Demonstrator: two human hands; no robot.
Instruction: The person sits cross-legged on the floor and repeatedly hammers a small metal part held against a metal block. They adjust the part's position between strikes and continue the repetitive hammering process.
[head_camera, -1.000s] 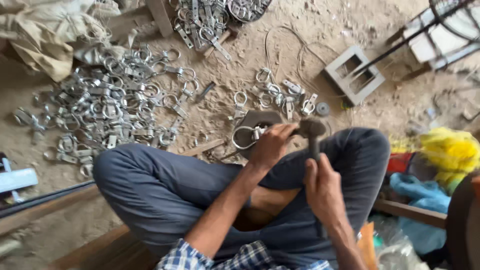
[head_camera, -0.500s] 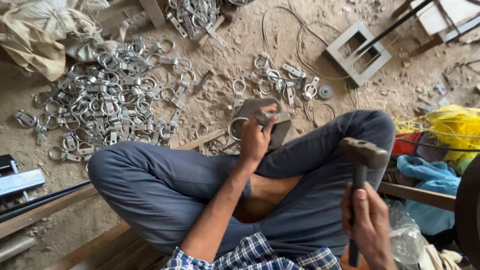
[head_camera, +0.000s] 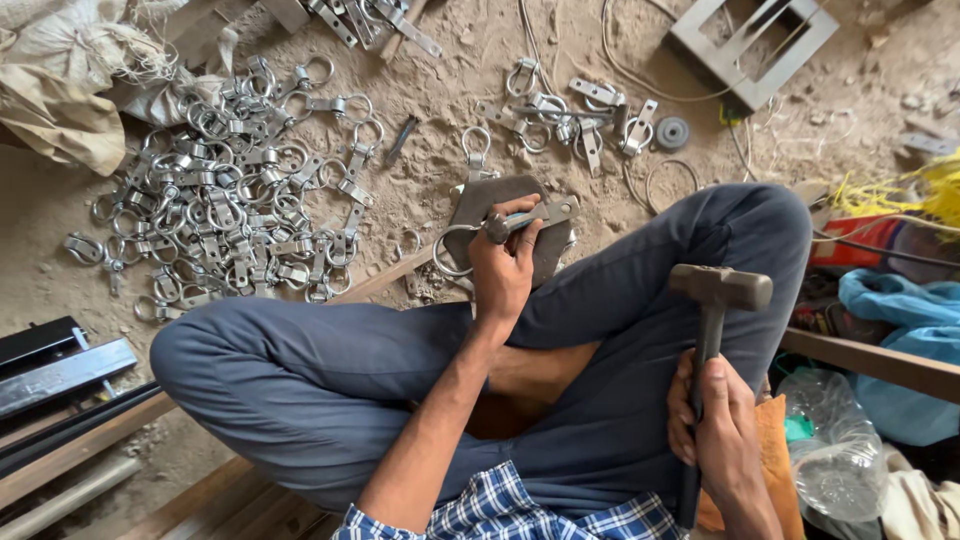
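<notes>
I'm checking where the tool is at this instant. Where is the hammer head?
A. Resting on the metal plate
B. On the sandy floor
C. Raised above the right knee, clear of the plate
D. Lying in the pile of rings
C: the right hand holds the hammer up over the knee, while the left hand steadies a metal piece on the plate.

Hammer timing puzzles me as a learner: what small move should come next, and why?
Probably swing the hammer down onto the metal strap piece. The right hand holds it raised above the knee, while the left hand pins the piece on the flat steel block.
</notes>
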